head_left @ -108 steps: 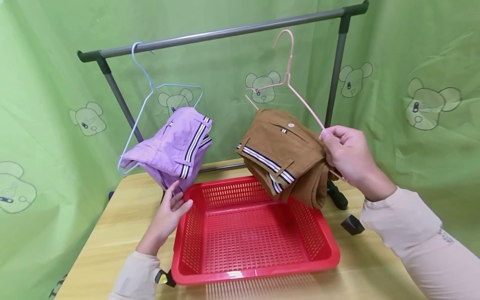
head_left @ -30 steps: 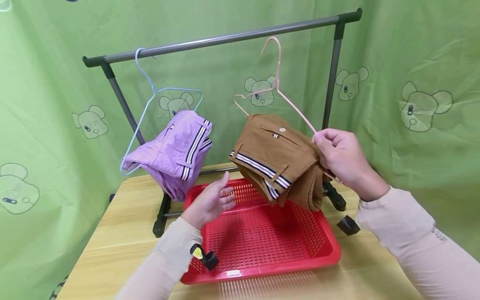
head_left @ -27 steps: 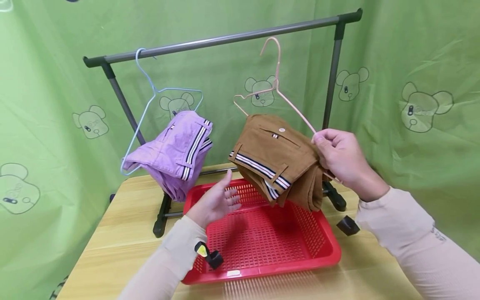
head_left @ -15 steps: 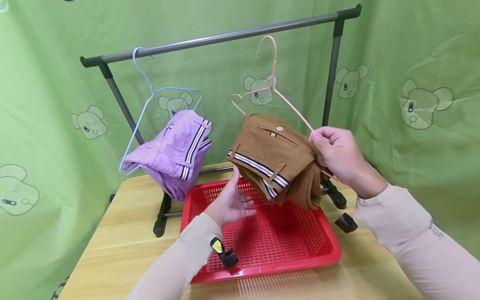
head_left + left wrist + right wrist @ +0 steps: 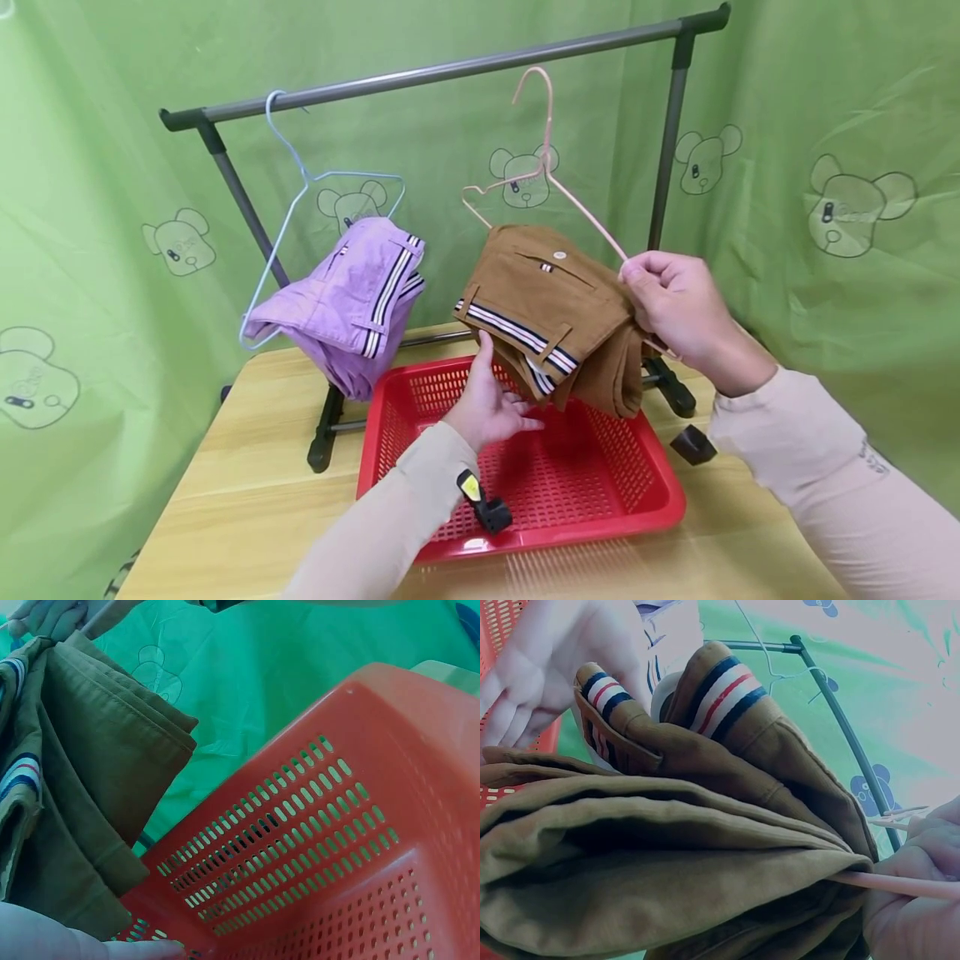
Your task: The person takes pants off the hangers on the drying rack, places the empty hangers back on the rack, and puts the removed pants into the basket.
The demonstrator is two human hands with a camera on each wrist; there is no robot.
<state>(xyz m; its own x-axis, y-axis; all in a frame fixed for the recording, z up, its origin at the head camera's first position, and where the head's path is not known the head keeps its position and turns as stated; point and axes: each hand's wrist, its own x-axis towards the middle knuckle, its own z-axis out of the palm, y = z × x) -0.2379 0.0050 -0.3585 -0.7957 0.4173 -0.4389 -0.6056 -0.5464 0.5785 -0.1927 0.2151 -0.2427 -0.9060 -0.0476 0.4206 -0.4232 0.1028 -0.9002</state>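
Note:
My right hand [image 5: 678,312] pinches the right side of a pink wire hanger [image 5: 547,158]. Folded brown trousers [image 5: 547,292] hang over its lower bar, striped waistband facing me. The hanger's hook stands free, just below the rack bar in the head view. My left hand [image 5: 491,408] is spread with the thumb up beside the waistband's lower left edge; contact is unclear. In the left wrist view its fingers [image 5: 45,934] lie below the trousers [image 5: 112,735]. The right wrist view shows the left palm [image 5: 577,652] beyond the folded cloth and the right hand [image 5: 915,930] at the hanger bar.
A grey rack bar [image 5: 450,72] crosses the back. On its left end hangs a blue hanger [image 5: 305,177] with folded purple trousers [image 5: 352,292]. Below the hands, a red perforated basket [image 5: 570,540] sits on the wooden table [image 5: 247,433]. Green curtain [image 5: 825,317] surrounds the table.
My left hand has moved right, from beside the purple trousers across the basket to the brown trousers' waistband. My right hand, hanger and brown trousers have shifted slightly left.

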